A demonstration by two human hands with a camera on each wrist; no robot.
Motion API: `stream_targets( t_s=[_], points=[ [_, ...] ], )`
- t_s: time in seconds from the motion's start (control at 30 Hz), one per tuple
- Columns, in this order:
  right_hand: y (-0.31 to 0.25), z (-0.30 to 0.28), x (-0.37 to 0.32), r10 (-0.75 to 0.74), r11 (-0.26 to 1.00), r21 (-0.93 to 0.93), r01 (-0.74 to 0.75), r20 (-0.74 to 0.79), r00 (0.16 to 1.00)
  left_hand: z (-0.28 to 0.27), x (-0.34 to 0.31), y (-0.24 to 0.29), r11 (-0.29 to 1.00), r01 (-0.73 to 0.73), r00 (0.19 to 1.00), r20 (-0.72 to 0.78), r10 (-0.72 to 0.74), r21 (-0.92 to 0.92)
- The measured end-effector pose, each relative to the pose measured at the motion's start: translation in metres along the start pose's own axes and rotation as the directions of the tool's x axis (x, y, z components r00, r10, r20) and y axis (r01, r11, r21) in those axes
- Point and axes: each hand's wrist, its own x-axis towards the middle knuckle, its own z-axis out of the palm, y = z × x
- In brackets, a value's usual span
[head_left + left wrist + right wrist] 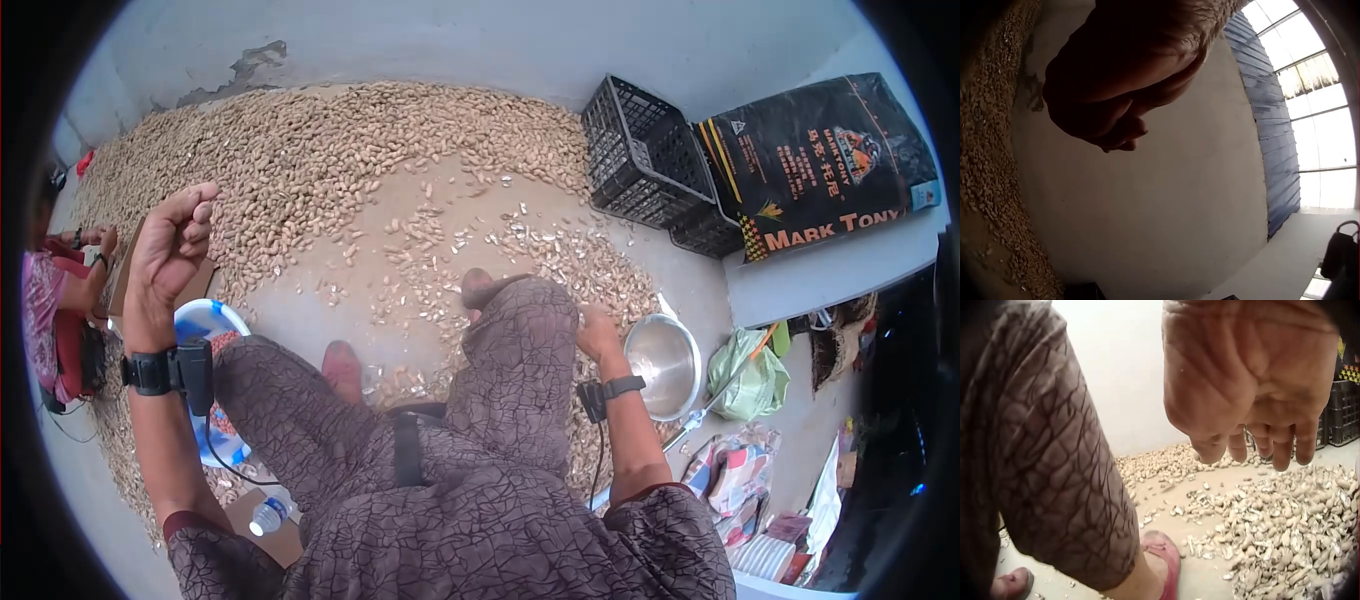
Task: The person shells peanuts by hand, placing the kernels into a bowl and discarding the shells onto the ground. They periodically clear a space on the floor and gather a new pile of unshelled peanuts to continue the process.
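My left hand [175,245] is raised at the left, above the near edge of a wide heap of unshelled peanuts [330,140]. Its fingers are curled in toward the palm, and nothing shows between them in the left wrist view, where the hand [1129,75] is dark against the wall. Beside my knee, my right hand [598,332] hangs near a metal basin [665,365]. In the right wrist view its fingers droop loosely with nothing in them, over a spread of split peanut shells [1291,537].
A blue and white basin [240,322] with reddish kernels [222,342] stands by my leg. Another person [70,290] sits at the left. Black crates [640,175] and a large black bag [820,165] are at the back right. A green plastic bag [750,375] lies beyond the metal basin.
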Motion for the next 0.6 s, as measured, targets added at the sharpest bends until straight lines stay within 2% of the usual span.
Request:
stream_targets(
  t_s=[0.07, 0.13, 0.27, 0.3, 0.33, 0.47, 0.5, 0.57, 0.6],
  points=[
    [-0.01, 0.005, -0.009, 0.097, 0.991, 0.076, -0.114, 0.194, 0.976, -0.003, 0.002, 0.003, 1.0, 0.015, 0.999, -0.032, -0.014, 0.015],
    [-0.012, 0.013, -0.02, 0.109, 0.979, 0.151, -0.137, 0.179, 0.978, -0.003, 0.002, 0.008, 0.998, 0.015, 1.0, -0.024, -0.014, 0.069],
    [-0.011, 0.021, -0.039, 0.161, 0.972, 0.123, -0.2, 0.267, 0.95, 0.001, 0.005, 0.012, 0.998, 0.01, 1.0, -0.022, -0.008, 0.065],
    [-0.001, 0.028, -0.04, 0.196, 0.954, 0.156, -0.258, 0.33, 0.923, 0.003, 0.005, 0.011, 0.998, 0.014, 0.999, -0.032, -0.012, 0.061],
    [0.009, 0.036, -0.041, 0.224, 0.931, 0.183, -0.315, 0.393, 0.892, 0.005, 0.004, 0.009, 0.997, 0.006, 1.0, -0.01, -0.005, 0.077],
    [0.067, 0.072, -0.047, 0.234, 0.824, 0.425, -0.375, 0.348, 0.908, -0.001, 0.003, -0.004, 0.998, 0.02, 1.0, 0.018, -0.021, 0.06],
    [0.101, 0.095, -0.049, 0.225, 0.829, 0.419, -0.371, 0.357, 0.907, -0.004, 0.003, -0.008, 0.998, 0.03, 0.999, 0.023, -0.031, 0.046],
    [0.16, 0.135, -0.049, 0.243, 0.674, 0.61, -0.417, 0.35, 0.905, -0.01, 0.001, -0.014, 0.999, 0.04, 0.999, 0.018, -0.041, 0.019],
    [0.174, 0.085, -0.094, 0.236, 0.684, 0.601, -0.413, 0.353, 0.905, -0.014, 0.001, -0.017, 0.999, 0.048, 0.999, 0.026, -0.048, -0.001]
  ],
)
